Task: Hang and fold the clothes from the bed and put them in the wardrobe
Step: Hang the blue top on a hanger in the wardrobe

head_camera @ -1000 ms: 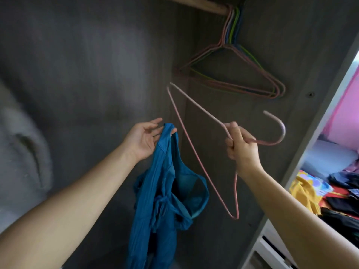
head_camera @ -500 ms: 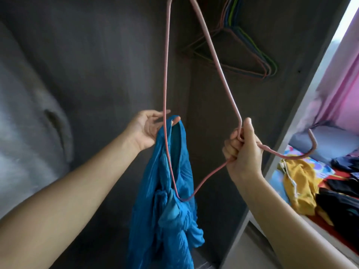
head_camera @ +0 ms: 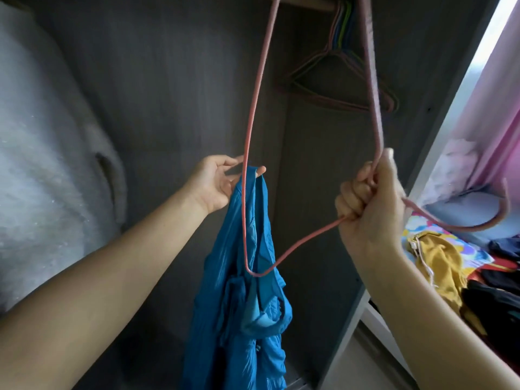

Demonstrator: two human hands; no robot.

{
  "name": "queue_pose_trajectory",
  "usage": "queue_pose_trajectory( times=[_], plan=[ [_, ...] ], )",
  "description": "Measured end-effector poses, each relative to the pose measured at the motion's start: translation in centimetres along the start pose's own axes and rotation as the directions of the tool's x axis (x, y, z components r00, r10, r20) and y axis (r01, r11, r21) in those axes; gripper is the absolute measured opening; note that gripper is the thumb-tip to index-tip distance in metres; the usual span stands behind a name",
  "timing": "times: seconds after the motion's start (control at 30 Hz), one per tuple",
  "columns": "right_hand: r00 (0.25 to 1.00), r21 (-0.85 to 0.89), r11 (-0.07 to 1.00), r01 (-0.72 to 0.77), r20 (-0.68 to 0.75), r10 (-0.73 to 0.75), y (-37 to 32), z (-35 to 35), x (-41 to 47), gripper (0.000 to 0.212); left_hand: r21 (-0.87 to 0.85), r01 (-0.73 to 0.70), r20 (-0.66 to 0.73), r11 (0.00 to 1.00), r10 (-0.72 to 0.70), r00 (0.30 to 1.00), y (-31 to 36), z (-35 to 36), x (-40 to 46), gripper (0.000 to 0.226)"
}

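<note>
— Where's the blue top (head_camera: 247, 249)?
— Dangling limp from her left hand (head_camera: 216, 182), strap pinched at the fingertips.
— And the pink hanger (head_camera: 253, 136)?
— Right hand (head_camera: 365, 198) fisted round its neck; light, stiff wire.

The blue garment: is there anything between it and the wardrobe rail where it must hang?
Nothing visible blocks the way. The blue garment hangs from the left hand, and the right hand grips the pink hanger in front of it. On the rail, the empty hangers sit to the right; the rest is bare.
</note>
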State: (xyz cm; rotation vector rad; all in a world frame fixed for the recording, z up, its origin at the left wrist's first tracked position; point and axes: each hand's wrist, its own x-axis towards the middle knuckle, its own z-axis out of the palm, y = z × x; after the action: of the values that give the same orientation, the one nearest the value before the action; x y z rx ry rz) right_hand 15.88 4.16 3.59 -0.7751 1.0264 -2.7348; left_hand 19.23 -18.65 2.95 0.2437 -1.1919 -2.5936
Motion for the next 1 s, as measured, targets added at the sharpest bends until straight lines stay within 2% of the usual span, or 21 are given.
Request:
queue_pose_trajectory(
  times=[0.2,0.27,0.37,0.5,0.6,0.7,0.77,0.83,1.0],
  plan=[
    [0.999,-0.262,0.964,0.05,0.034,-0.043,1.5,-2.2,-1.1,0.04,0.165,0.049,0.044,0.985,-0.057,0.997,1.6,0.0,-0.6,0.038],
    [0.998,-0.254,0.966,0.057,0.043,-0.047,1.2,-2.2,-0.8,0.043,0.239,0.075,0.054,0.968,-0.09,0.994,2.0,-0.1,-0.7,0.033],
    [0.995,-0.147,0.986,0.079,0.079,-0.068,0.2,-1.8,0.0,0.048,0.279,0.061,0.072,0.958,-0.084,0.994,2.0,-0.1,-0.6,0.023],
    [0.994,-0.1,0.993,0.059,0.096,-0.049,0.9,-2.0,0.9,0.045,0.226,0.058,0.074,0.972,-0.076,0.994,2.0,0.4,-0.6,0.026],
    [0.998,-0.207,0.978,-0.005,0.066,0.019,3.9,-3.8,0.3,0.047,0.094,0.021,0.027,0.995,-0.024,0.999,2.6,0.9,-0.4,0.03],
    [0.993,-0.508,0.856,-0.098,0.002,0.115,5.8,-6.6,-0.7,0.047,0.018,-0.035,-0.109,0.999,0.037,0.993,4.0,0.3,0.3,0.032],
    [0.98,-0.663,0.733,-0.152,-0.004,0.2,5.4,-7.6,-0.5,0.044,0.102,-0.046,-0.193,0.994,0.065,0.979,4.5,-0.9,0.8,0.023],
    [0.96,-0.731,0.656,-0.186,0.009,0.281,4.0,-7.8,0.2,0.04,0.207,-0.006,-0.255,0.978,0.06,0.965,4.1,-2.5,1.1,0.012],
    [0.881,-0.862,0.407,-0.304,-0.091,0.464,0.6,-6.5,1.5,0.037,0.215,0.041,-0.352,0.976,0.038,0.935,1.5,-5.3,2.0,0.033]
  ],
)
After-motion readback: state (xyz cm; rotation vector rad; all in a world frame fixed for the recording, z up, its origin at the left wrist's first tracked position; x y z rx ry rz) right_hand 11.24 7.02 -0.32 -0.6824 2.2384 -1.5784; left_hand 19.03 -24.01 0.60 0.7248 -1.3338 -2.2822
